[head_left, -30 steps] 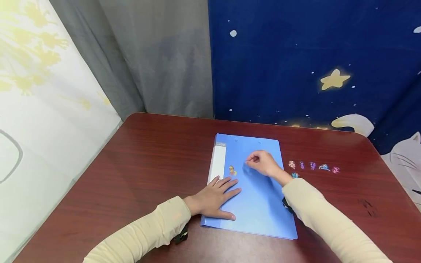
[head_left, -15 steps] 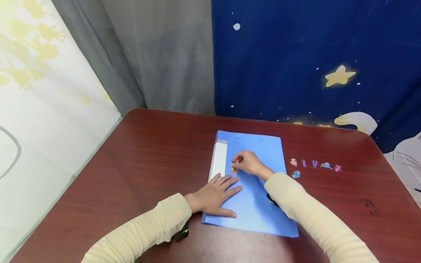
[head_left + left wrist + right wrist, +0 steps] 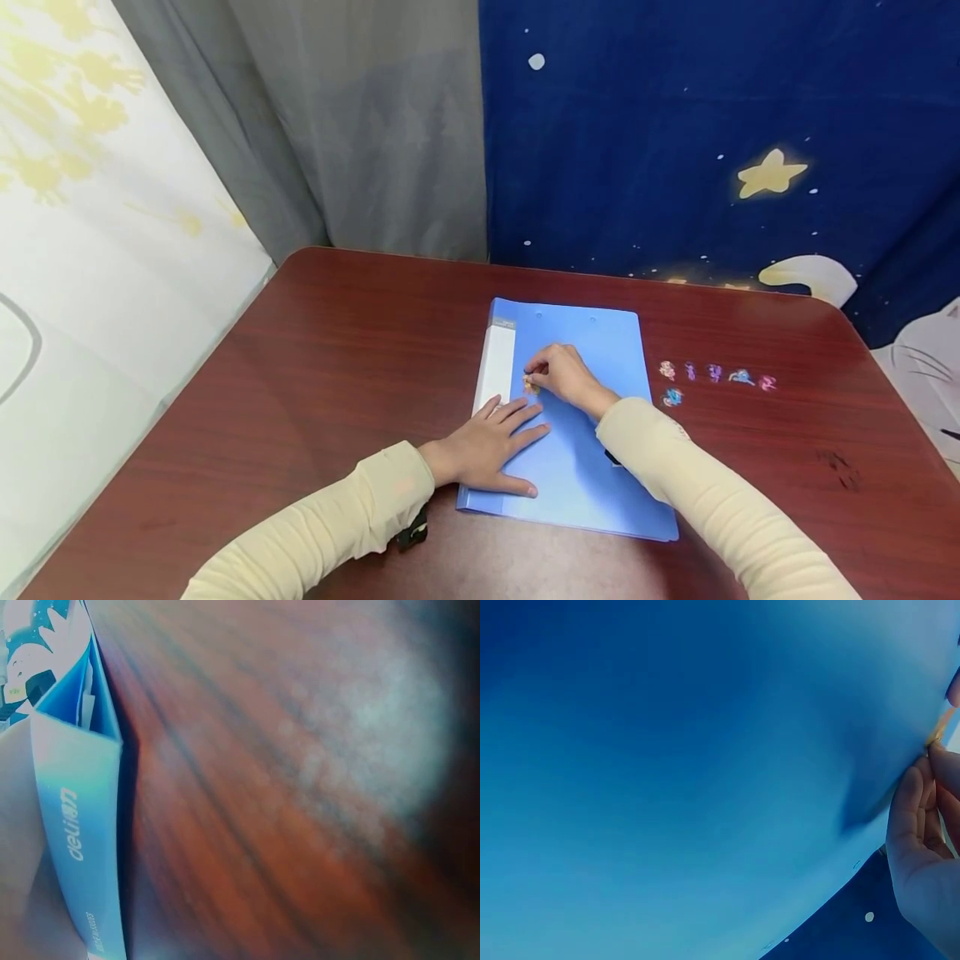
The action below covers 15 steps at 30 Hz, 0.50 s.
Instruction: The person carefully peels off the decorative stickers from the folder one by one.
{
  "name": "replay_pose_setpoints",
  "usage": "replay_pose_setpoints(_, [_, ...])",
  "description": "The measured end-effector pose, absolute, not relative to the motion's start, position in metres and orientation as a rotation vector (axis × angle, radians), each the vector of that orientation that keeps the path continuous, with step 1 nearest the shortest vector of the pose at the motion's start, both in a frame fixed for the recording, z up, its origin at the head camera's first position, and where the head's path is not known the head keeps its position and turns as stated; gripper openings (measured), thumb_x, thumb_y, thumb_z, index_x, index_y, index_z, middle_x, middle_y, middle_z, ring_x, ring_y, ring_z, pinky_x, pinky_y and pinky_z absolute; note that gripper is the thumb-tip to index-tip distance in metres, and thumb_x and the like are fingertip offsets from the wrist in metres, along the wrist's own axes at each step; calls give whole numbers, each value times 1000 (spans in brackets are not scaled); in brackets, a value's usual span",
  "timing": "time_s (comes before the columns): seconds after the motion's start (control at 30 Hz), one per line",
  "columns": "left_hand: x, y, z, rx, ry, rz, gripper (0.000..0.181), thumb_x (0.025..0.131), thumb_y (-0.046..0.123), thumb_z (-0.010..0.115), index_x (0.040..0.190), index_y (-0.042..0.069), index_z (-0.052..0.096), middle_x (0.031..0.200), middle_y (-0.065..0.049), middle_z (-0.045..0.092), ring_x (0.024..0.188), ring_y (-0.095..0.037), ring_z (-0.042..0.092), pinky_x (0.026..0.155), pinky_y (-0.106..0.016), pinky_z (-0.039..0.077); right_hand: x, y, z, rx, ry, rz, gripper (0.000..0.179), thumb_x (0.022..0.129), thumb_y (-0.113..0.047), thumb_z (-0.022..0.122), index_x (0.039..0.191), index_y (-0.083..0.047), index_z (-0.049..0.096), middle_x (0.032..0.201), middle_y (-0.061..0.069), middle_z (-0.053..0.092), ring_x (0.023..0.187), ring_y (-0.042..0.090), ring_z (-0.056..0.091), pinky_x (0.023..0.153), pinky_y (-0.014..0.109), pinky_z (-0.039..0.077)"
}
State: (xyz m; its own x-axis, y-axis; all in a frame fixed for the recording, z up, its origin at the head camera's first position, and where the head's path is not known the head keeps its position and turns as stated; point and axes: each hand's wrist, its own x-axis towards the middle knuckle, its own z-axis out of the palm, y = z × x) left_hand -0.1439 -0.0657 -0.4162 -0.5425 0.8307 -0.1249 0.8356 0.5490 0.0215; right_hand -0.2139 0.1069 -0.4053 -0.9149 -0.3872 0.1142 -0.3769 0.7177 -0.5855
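Note:
A blue file folder [image 3: 592,492] lies shut on the table, its white spine label [image 3: 495,362] to the left. My left hand [image 3: 487,454] rests palm down across its lower left part, fingers spread. A small yellow-orange pony sticker [image 3: 528,385] lies on the cover beside the label. The curled thumb and index finger of my right hand [image 3: 566,373] pinch at its upper edge and partly cover it. In the right wrist view, those fingertips meet at the orange sticker [image 3: 937,731]. The folder spine [image 3: 79,832] shows lettering in the left wrist view.
Right of the folder, several small pony stickers lie in a row, among them a purple one [image 3: 715,372] and a pink one [image 3: 767,383]. Below the row lies a blue sticker [image 3: 672,397]. Curtains [image 3: 600,150] hang behind the reddish-brown table [image 3: 360,350].
My right hand has moved left across the folder to the yellow-orange sticker, and its fingertips now overlap it. The left hand stays pressed on the cover.

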Motion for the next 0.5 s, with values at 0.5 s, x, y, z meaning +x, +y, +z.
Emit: replay_pose_setpoints(0.5, [-142, -66, -416, 1438, 2663, -69, 79, 80, 70, 32, 142, 21, 22, 147, -4, 13, 134, -22, 6, 104, -46, 11, -218, 114, -410, -739, 2826, -1060, 6, 78, -4, 66, 72, -5, 65, 68, 0, 60, 63, 10, 53, 60, 25, 45])
